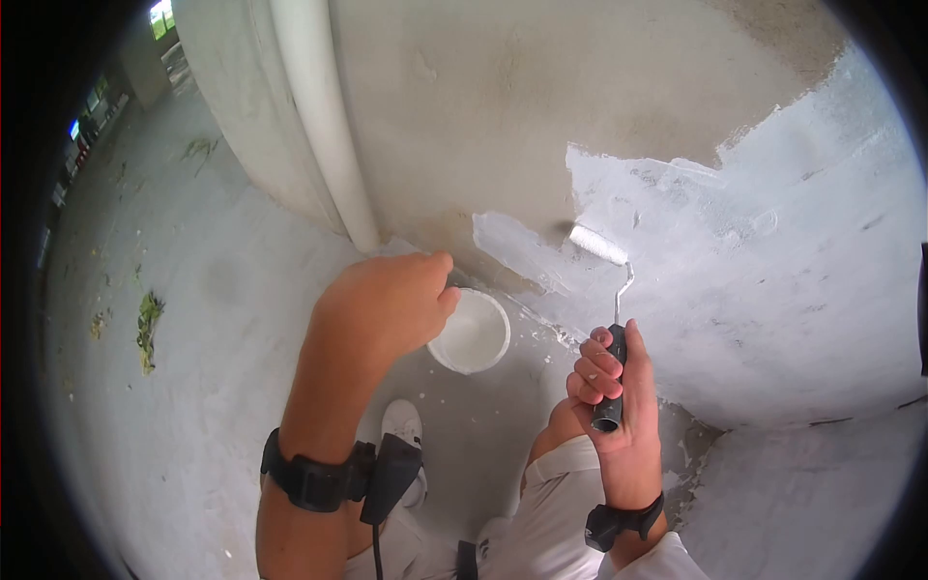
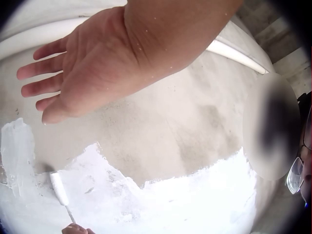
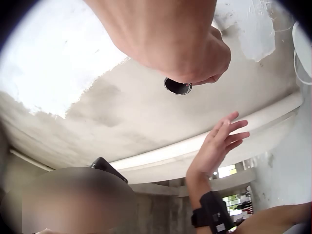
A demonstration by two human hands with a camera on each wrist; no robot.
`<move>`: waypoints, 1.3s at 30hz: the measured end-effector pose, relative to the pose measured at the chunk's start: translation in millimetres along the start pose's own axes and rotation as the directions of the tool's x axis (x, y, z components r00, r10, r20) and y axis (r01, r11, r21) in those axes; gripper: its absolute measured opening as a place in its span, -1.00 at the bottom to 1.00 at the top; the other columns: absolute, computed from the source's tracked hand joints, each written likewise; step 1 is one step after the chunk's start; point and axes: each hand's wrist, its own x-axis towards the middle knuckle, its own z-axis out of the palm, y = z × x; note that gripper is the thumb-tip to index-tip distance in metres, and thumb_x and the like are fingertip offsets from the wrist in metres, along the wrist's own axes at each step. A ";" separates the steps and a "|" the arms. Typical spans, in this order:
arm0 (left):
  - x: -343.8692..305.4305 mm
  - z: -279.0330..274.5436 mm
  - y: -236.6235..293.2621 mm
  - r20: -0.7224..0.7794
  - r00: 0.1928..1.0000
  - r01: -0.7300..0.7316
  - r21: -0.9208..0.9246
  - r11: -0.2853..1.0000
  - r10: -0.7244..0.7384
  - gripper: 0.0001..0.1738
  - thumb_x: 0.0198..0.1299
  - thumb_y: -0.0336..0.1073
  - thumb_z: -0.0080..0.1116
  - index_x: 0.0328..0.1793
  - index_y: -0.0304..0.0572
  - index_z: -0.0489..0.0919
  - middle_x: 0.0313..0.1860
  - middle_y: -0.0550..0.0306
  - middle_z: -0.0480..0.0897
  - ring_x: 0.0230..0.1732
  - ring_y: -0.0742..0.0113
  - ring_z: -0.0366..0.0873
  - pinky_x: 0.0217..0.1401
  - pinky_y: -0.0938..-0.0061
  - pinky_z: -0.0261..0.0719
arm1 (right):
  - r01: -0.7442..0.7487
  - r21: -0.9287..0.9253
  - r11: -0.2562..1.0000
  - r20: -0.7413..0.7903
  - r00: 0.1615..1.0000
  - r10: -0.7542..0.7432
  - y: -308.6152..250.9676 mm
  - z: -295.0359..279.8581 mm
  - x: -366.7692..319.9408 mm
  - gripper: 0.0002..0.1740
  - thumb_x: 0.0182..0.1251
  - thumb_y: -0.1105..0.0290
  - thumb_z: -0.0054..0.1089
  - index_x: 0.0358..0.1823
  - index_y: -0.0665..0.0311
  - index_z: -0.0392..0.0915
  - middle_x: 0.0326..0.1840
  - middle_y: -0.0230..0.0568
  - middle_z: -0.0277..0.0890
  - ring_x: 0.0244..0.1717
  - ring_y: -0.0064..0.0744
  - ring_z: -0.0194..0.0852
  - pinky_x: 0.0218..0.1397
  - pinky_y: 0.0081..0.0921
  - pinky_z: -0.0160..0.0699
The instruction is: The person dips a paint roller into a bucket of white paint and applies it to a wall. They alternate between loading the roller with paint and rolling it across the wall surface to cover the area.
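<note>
My right hand (image 1: 619,387) grips the black handle (image 1: 607,411) of a small paint roller, its fingers curled round it and the thumb lying along it. The roller's white sleeve (image 1: 598,245) is against the wall, at the border between white coating and bare plaster. My left hand (image 1: 387,300) holds nothing and hangs over the white bucket (image 1: 470,371), overlapping its rim in the head view. In the left wrist view the fingers (image 2: 41,68) of that hand are loosely extended and spread. Whitish paint (image 1: 476,333) fills part of the bucket.
White coating (image 1: 696,261) covers the wall's right side; bare beige plaster (image 1: 464,106) lies left and above. A vertical pipe (image 1: 319,106) runs down the wall left of the bucket. Paint specks dot the grey floor (image 1: 222,338), where wilted leaves (image 1: 148,329) lie. My shoe (image 1: 402,421) stands near the bucket.
</note>
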 end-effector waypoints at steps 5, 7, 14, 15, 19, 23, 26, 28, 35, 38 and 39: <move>1.6 -6.9 1.6 0.126 0.989 0.073 0.013 0.997 -0.074 -0.59 0.41 -0.07 -0.03 0.26 -0.08 0.49 0.01 -0.01 0.66 0.05 0.02 0.60 0.08 0.17 0.54 | -0.095 0.203 0.975 -0.011 0.995 0.100 7.2 -17.4 44.6 -0.52 0.63 -0.08 -0.40 -0.33 0.10 0.26 -0.69 -0.55 0.11 -0.79 -0.63 0.03 -0.70 -0.59 0.10; 1.5 -6.3 -1.4 0.118 0.990 0.074 0.029 0.997 -0.077 -0.59 0.41 -0.07 -0.03 0.25 -0.09 0.49 0.02 0.00 0.66 0.05 0.02 0.60 0.08 0.17 0.54 | -0.132 0.266 0.955 -0.060 0.986 0.153 17.1 -44.6 81.1 -0.50 0.63 -0.10 -0.41 -0.36 0.09 0.24 -0.71 -0.55 0.09 -0.79 -0.62 0.03 -0.69 -0.58 0.09; 0.4 -5.6 -8.8 0.062 0.996 0.064 0.026 0.998 -0.065 -0.62 0.40 -0.09 -0.02 0.19 -0.12 0.51 -0.03 0.00 0.67 0.02 -0.01 0.60 0.05 0.15 0.54 | -0.136 0.123 0.983 -0.207 0.965 0.160 46.4 -124.4 141.1 -0.48 0.61 -0.13 -0.41 -0.41 0.08 0.22 -0.74 -0.57 0.09 -0.79 -0.61 0.05 -0.69 -0.61 0.09; -0.2 -8.4 -8.2 0.079 0.994 0.080 0.026 0.996 -0.081 -0.63 0.40 -0.09 -0.01 0.18 -0.12 0.51 -0.04 0.00 0.67 0.01 -0.01 0.60 0.04 0.14 0.54 | -0.147 0.145 0.978 -0.167 0.971 0.170 39.0 -117.7 133.8 -0.49 0.61 -0.11 -0.39 -0.41 0.08 0.23 -0.74 -0.57 0.10 -0.79 -0.62 0.06 -0.69 -0.62 0.10; 0.7 -8.2 -3.3 0.084 0.995 0.058 0.038 0.998 -0.061 -0.67 0.39 -0.10 -0.01 0.11 -0.12 0.52 -0.09 -0.02 0.66 -0.04 -0.03 0.60 0.00 0.14 0.53 | -0.146 0.181 0.973 -0.032 0.988 0.154 9.0 -74.9 84.0 -0.54 0.62 -0.01 -0.30 -0.40 0.12 0.30 -0.74 -0.57 0.15 -0.81 -0.66 0.09 -0.70 -0.63 0.10; 3.2 -3.4 0.7 0.051 0.998 0.030 -0.010 0.999 -0.030 -0.71 0.37 -0.12 0.02 0.01 -0.16 0.52 -0.17 -0.05 0.65 -0.11 -0.08 0.59 -0.06 0.11 0.52 | -0.099 0.148 0.984 0.052 0.994 0.093 -11.3 -22.9 31.4 -0.58 0.61 0.06 -0.23 -0.38 0.17 0.35 -0.73 -0.57 0.16 -0.83 -0.66 0.09 -0.73 -0.62 0.14; 4.5 -0.2 1.5 0.023 1.000 0.000 0.003 1.000 0.000 -0.73 0.36 -0.14 0.04 -0.08 -0.21 0.49 -0.23 -0.07 0.63 -0.15 -0.11 0.57 -0.11 0.09 0.51 | -0.025 0.082 0.996 0.099 0.995 0.017 -18.0 6.4 3.8 -0.63 0.61 0.14 -0.20 -0.35 0.21 0.35 -0.72 -0.57 0.18 -0.83 -0.70 0.11 -0.77 -0.67 0.17; 2.8 0.0 2.2 0.002 1.000 -0.015 -0.022 1.000 0.015 -0.73 0.35 -0.15 0.04 -0.10 -0.22 0.48 -0.25 -0.07 0.63 -0.16 -0.11 0.57 -0.12 0.08 0.50 | 0.025 0.084 0.996 0.082 0.996 -0.032 -20.4 24.4 -8.8 -0.64 0.61 0.16 -0.20 -0.34 0.22 0.34 -0.71 -0.56 0.19 -0.84 -0.71 0.09 -0.77 -0.67 0.18; 0.9 0.4 6.9 -0.073 0.997 -0.043 -0.045 0.998 0.040 -0.75 0.36 -0.17 0.03 -0.11 -0.22 0.50 -0.24 -0.05 0.65 -0.16 -0.10 0.60 -0.12 0.07 0.53 | 0.095 0.203 0.975 0.057 0.992 -0.108 -30.0 83.2 -38.8 -0.70 0.60 0.27 -0.22 -0.32 0.26 0.30 -0.69 -0.58 0.18 -0.82 -0.78 0.12 -0.79 -0.73 0.09; 4.3 2.1 5.6 -0.116 0.991 -0.069 -0.047 0.996 0.063 -0.75 0.36 -0.17 0.03 -0.12 -0.22 0.51 -0.24 -0.03 0.66 -0.15 -0.09 0.61 -0.11 0.06 0.55 | 0.093 0.221 0.971 0.046 0.993 -0.106 -30.4 87.9 -30.4 -0.74 0.59 0.32 -0.21 -0.32 0.28 0.29 -0.68 -0.57 0.19 -0.82 -0.78 0.11 -0.77 -0.72 0.08; 4.9 0.8 5.0 -0.093 0.994 -0.053 -0.040 0.998 0.049 -0.75 0.36 -0.17 0.04 -0.11 -0.22 0.51 -0.24 -0.03 0.66 -0.14 -0.09 0.61 -0.11 0.06 0.55 | 0.048 0.240 0.970 0.067 0.996 -0.065 -30.0 83.2 -22.5 -0.75 0.57 0.34 -0.21 -0.33 0.27 0.28 -0.68 -0.57 0.20 -0.82 -0.77 0.12 -0.76 -0.72 0.09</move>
